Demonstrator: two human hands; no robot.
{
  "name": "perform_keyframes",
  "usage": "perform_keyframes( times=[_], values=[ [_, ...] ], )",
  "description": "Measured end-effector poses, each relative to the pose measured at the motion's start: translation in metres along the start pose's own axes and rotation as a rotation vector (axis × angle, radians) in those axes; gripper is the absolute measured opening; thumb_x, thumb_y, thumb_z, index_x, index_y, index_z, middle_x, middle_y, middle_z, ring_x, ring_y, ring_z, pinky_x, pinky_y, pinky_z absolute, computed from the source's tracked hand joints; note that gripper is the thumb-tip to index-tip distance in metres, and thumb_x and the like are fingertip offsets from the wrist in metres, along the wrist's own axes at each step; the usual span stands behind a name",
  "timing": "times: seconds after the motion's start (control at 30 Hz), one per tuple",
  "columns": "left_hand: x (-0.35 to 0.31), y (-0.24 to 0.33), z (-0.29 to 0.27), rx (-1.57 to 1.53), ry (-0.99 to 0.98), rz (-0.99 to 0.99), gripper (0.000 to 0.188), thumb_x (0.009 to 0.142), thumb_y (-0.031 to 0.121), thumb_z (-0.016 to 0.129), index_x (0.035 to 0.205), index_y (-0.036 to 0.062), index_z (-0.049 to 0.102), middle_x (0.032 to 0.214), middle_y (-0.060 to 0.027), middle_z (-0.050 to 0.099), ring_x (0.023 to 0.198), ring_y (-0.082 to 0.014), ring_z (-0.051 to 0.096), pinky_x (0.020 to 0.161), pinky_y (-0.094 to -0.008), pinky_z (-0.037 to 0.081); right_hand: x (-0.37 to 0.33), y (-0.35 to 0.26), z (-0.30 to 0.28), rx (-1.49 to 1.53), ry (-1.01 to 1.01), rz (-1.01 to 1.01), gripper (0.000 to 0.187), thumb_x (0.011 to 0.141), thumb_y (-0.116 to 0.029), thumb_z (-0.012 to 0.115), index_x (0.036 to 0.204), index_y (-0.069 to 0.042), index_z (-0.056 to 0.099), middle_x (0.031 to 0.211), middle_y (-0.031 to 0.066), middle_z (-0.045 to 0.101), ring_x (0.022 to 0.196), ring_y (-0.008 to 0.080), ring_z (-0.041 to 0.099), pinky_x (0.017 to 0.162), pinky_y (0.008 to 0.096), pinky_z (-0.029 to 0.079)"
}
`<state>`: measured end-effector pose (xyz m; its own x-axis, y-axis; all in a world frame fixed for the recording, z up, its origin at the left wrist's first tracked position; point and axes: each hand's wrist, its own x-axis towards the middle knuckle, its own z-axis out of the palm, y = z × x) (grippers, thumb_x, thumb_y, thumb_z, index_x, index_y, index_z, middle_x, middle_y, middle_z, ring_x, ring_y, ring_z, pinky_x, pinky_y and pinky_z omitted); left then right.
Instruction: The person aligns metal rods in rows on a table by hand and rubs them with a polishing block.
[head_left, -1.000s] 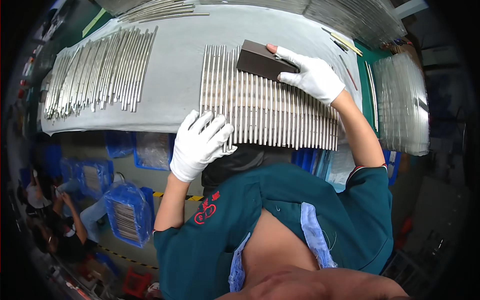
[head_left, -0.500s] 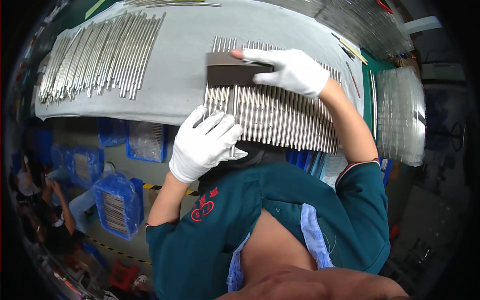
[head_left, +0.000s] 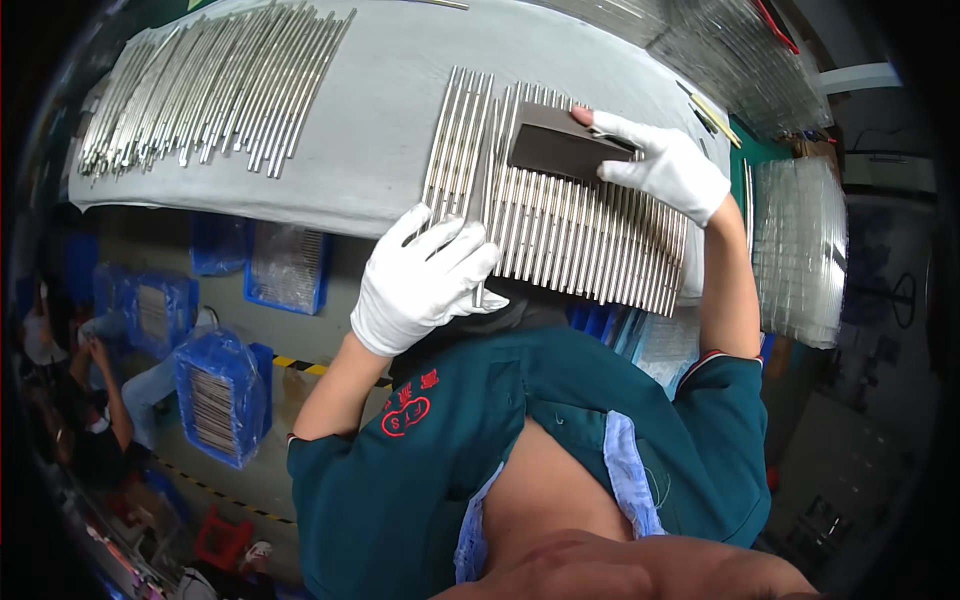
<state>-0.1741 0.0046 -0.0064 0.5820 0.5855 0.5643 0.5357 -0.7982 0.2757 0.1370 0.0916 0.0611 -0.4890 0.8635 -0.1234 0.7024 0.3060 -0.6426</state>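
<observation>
Dark brown in the head view, the block (head_left: pixel 562 150) lies over the metal rods (head_left: pixel 590 240), its right end clasped by the right hand (head_left: pixel 668 168); rigid-looking, best gripped across its edges. The left hand (head_left: pixel 420 285) apparently pinches one rod (head_left: pixel 479 296) (likely slick) near its end.

Workbench: a long, grey-cloth-covered table (head_left: pixel 390 130) spans 10 to 2 o'clock, with a green surface (head_left: pixel 757 148) exposed at 2.
Floor: grey flooring (head_left: pixel 306 336) runs below the table at 9 o'clock, crossed near 8 by yellow-and-black striped tape (head_left: pixel 298 366).
Seating: a red plastic stool (head_left: pixel 222 540) stands between 7 and 8 o'clock.
Light: brightest across the cloth, dim toward 4 o'clock.
</observation>
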Motion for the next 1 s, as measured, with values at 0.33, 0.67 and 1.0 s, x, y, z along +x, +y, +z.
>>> perform_keyframes(
  times=[0.33,0.67,1.0],
  values=[
    [0.001,0.001,-0.001,0.035,-0.011,0.006,0.052,0.079,0.052,0.071,0.108,0.0092,0.066,0.100,-0.0093,0.071,0.092,-0.0272,0.070,0.091,-0.0464,0.052,0.033,-0.048,0.028,-0.067,-0.056,-0.002,0.063,0.088,-0.012,0.072,0.146,-0.028,0.053,0.131,0.0078,0.067,0.114,0.0210,0.068,0.098,0.0317,0.052],
    [-0.006,0.001,0.011,-0.041,0.063,-0.005,0.053,0.079,0.052,0.072,0.109,0.0085,0.066,0.096,-0.0107,0.070,0.090,-0.0300,0.068,0.088,-0.0466,0.052,0.034,-0.041,0.041,-0.026,0.079,0.014,0.061,0.091,-0.022,0.071,0.148,-0.029,0.050,0.135,0.0078,0.064,0.120,0.0281,0.064,0.101,0.0326,0.049],
    [-0.021,-0.006,0.007,0.065,-0.080,-0.055,0.060,0.071,0.050,0.079,0.114,0.0091,0.067,0.116,-0.0101,0.068,0.106,-0.0385,0.062,0.099,-0.0529,0.046,-0.025,0.050,-0.008,0.475,0.907,0.052,0.072,0.091,-0.014,0.075,0.155,-0.014,0.042,0.145,0.0122,0.055,0.129,0.0178,0.054,0.108,0.0302,0.043]
  ],
)
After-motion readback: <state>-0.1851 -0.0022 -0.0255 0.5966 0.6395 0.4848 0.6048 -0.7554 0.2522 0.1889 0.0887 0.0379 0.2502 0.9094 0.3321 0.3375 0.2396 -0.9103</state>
